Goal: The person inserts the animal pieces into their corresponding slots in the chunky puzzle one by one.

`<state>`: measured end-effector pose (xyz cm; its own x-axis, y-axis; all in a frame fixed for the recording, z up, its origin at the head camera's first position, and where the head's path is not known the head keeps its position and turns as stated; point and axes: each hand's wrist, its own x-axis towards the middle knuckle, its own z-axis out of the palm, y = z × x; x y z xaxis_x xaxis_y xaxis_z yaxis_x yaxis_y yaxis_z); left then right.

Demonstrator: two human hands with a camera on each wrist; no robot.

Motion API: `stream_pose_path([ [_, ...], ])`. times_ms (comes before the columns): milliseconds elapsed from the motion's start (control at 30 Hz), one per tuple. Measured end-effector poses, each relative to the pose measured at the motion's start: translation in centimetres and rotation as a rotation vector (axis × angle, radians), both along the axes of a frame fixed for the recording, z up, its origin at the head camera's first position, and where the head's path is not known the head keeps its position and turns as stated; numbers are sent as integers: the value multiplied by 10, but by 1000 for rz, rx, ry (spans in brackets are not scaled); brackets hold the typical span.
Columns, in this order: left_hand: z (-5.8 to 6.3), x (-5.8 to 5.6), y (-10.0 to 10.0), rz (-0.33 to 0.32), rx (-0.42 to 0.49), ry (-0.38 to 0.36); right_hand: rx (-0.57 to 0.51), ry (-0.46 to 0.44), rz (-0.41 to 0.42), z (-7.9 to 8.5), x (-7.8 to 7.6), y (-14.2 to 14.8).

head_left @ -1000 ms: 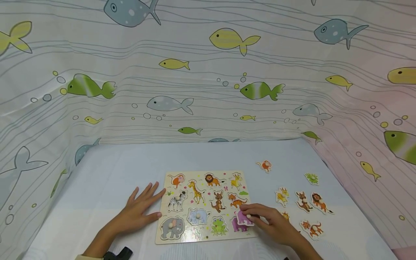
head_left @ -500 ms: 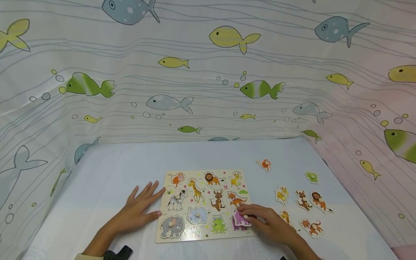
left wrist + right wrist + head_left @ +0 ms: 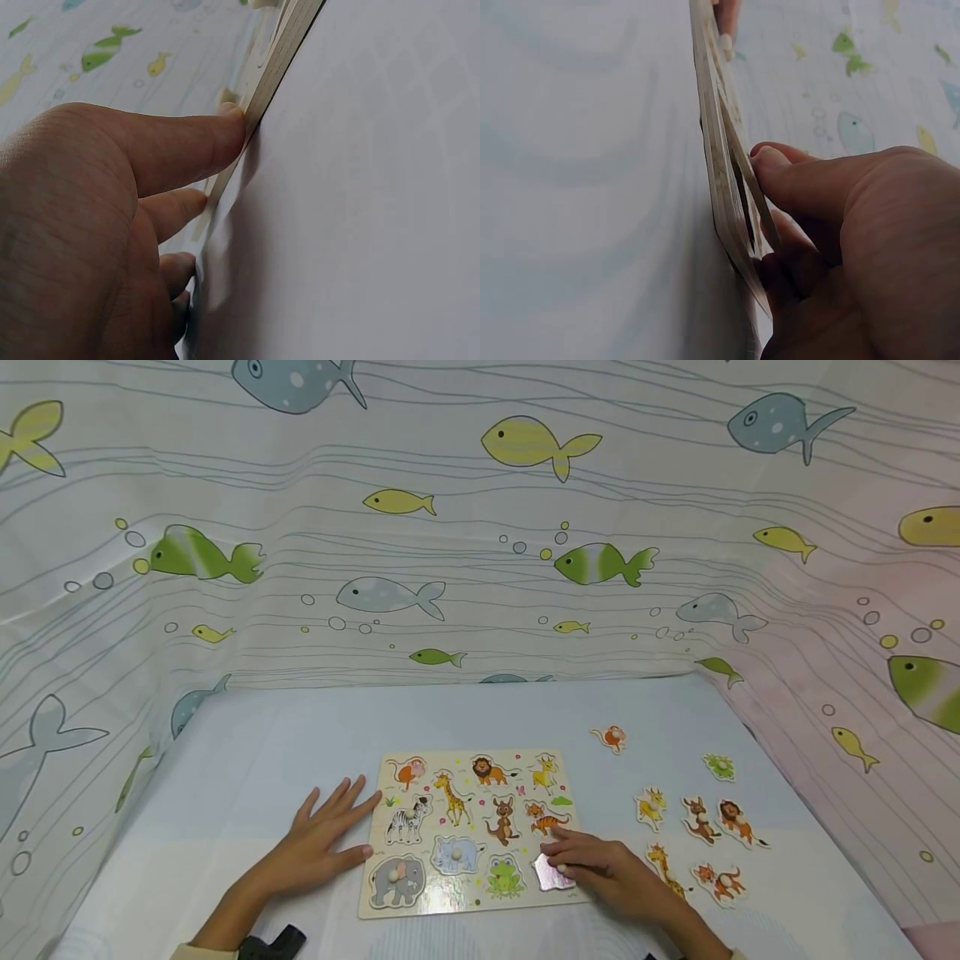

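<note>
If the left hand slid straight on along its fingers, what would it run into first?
Most likely the puzzle board, at its left edge: the thumb of the left hand touches it in the left wrist view. The index finger looks right at the edge too, but contact there is unclear.

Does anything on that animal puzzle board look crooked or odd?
Yes: the purple piece at the right hand looks askew. The right wrist view shows it tilted, one end raised off the puzzle board instead of lying flat.
</note>
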<state>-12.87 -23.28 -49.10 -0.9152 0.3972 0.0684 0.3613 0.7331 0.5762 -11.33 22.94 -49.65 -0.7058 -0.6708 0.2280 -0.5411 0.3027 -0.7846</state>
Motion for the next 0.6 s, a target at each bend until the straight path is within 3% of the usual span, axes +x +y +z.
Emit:
stream_pose_path([
  [200, 1, 0, 0, 3, -3, -15, 9, 120, -1, -1, 1, -3],
  [600, 0, -1, 1, 5, 1, -16, 82, 150, -25, 2, 1, -4],
])
